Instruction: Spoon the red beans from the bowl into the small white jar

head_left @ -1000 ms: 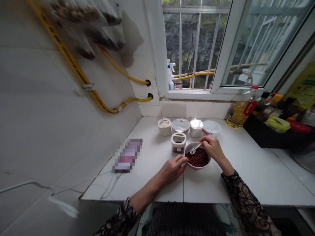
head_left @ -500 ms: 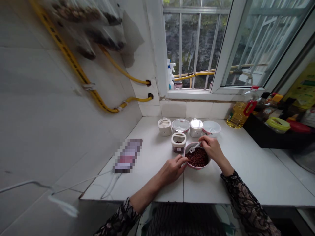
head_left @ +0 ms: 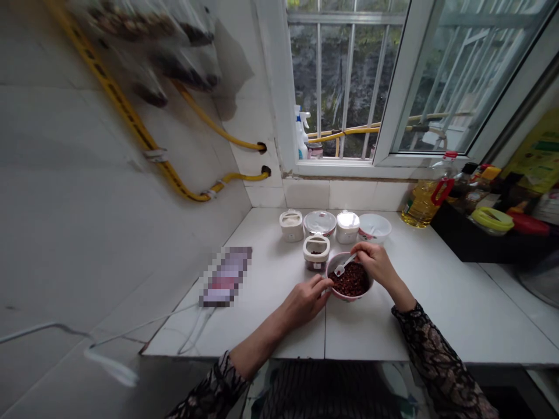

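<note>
A pink-rimmed bowl stands on the white tiled counter, filled with dark red bits. My left hand grips the bowl's left rim between thumb and fingers. Above the right side of the bowl, my right hand pinches the handle of a small white spoon, whose head is at the surface of the red bits. Just behind and left of the bowl sits a square jar with a cream rim and dark contents.
Behind stand two white-topped jars, a covered bowl and a white bowl. An oil bottle and a black condiment box are at right. A phone-like object with a cable lies left.
The spoon's head has dipped slightly lower into the red bits. Both hands keep their places at the bowl; the whole view has shifted very slightly.
</note>
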Available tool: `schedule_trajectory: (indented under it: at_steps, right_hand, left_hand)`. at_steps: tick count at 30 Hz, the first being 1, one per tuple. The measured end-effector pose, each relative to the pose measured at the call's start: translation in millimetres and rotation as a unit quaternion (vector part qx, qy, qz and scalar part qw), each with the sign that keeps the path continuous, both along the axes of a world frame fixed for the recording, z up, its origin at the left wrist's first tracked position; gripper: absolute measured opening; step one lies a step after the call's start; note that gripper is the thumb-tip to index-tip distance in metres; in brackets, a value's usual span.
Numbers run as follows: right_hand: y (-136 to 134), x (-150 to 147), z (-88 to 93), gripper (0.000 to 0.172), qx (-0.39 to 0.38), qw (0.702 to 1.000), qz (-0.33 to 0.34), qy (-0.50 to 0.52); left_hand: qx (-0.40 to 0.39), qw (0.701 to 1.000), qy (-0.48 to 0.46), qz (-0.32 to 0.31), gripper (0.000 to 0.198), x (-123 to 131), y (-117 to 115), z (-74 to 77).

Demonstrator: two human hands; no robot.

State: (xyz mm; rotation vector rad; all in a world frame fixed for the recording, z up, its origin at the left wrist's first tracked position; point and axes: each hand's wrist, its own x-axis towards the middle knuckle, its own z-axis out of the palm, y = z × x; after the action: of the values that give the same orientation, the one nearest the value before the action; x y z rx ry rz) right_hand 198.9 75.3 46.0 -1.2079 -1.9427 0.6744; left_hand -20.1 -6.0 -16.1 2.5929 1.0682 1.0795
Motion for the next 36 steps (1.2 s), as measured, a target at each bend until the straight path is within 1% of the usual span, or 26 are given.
schedule_trajectory:
  at_steps: [2, 4, 11, 14, 27, 33, 36]
  right_hand:
    - [-2, -1, 0.3, 0.026, 0.012, 1.0, 0.009, -0.027]
    - [-2, -2, 0.3, 0.026, 0.002, 0.999, 0.02, -0.028]
    - [3, 2, 2.6, 0.023, -0.079, 0.994, 0.013, 0.07]
    - [3, 2, 4.4, 0.023, -0.095, 0.99, 0.006, 0.103]
    - [7, 3, 2.1, 0.023, -0.151, 0.982, -0.004, 0.114]
    - [7, 2, 5.0, 0.021, -0.198, 0.964, -0.023, 0.175]
    - [10, 0, 7.3, 0.021, -0.206, 0.957, -0.027, 0.204]
  left_hand:
    - [-0.001, 1.0, 0.002, 0.0, 0.018, 0, 0, 0.1]
    - [-0.007, 1.0, 0.003, 0.003, 0.018, 0, 0, 0.2]
    - [-0.007, 1.0, 0.005, 0.004, 0.018, 0, -1, 0.9]
    - [0.004, 1.0, 0.004, 0.008, 0.018, 1, -1, 1.1]
    - [0.024, 0.999, 0.018, 0.022, 0.018, 0, 0, -0.8]
    - [0.018, 0.999, 0.024, 0.022, 0.018, 1, 0, -1.4]
    - [0.023, 0.999, 0.026, 0.027, 0.018, 1, 0, -1.2]
